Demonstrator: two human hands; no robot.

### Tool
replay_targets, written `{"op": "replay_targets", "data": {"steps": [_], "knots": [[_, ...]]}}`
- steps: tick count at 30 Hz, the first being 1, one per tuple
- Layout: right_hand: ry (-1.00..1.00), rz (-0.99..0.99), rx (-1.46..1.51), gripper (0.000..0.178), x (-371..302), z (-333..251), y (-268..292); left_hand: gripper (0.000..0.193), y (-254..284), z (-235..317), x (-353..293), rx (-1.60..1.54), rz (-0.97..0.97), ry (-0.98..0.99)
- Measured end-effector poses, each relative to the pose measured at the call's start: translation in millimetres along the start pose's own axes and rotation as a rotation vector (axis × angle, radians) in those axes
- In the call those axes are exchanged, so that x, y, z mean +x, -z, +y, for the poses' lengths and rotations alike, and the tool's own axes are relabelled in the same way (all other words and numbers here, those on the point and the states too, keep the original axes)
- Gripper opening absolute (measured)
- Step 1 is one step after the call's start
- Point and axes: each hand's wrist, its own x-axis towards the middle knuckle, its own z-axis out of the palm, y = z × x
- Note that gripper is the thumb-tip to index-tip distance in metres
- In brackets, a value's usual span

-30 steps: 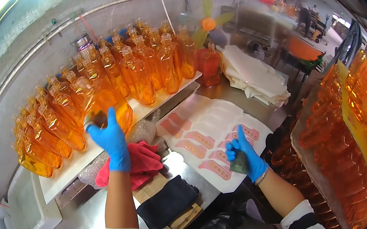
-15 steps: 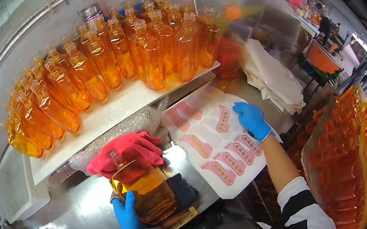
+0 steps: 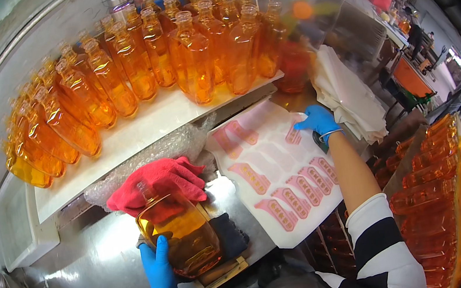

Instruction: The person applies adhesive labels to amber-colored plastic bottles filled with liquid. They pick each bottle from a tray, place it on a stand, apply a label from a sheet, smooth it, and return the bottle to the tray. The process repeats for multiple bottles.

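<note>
My left hand (image 3: 160,277), in a blue glove, grips the left side of a clear glass bottle (image 3: 189,250) full of amber liquid. The bottle leans tilted against a bunched red cloth (image 3: 153,181), with its neck over the cloth. My right hand (image 3: 319,122), also gloved in blue, is at the far right part of a white sheet (image 3: 268,162) of pink labels. Its fingertips are pinched at the edge of one pink label (image 3: 292,133). Several other pink labels (image 3: 311,185) lie in rows on the sheet.
Behind the work, amber bottles (image 3: 192,61) crowd a white ledge (image 3: 124,141). Bubble wrap (image 3: 127,164) lies along its front. A dark cloth (image 3: 229,238) and a wooden piece (image 3: 223,274) sit by the bottle. White sheets (image 3: 347,92) are stacked at right, above more bottles (image 3: 428,210).
My right hand has drawn the pink label to the right and away from me across the sheet. The left hand still holds the bottle against the cloth.
</note>
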Motion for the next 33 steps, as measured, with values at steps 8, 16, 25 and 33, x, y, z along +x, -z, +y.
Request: {"op": "replay_targets", "data": {"steps": [8, 16, 25, 33], "knots": [[0.222, 0.52, -0.132, 0.014, -45.5, -55.8, 6.5, 0.054, -7.8, -10.9, -1.8, 0.012, 0.04, -0.222], [0.598, -0.818, 0.811, 0.014, -185.2, -252.3, 32.0, 0.048, 2.0, -10.6, 0.1, -0.159, -0.057, -0.14], [0.893, -0.264, 0.254, 0.024, -191.7, -309.2, 20.6, 0.083, -10.1, -1.1, -12.0, 0.106, -0.107, -0.197], [0.279, -0.334, 0.717, 0.045, -232.1, -263.9, -15.8, 0.064, -6.8, 22.3, 20.4, -0.026, -0.127, -0.098]]}}
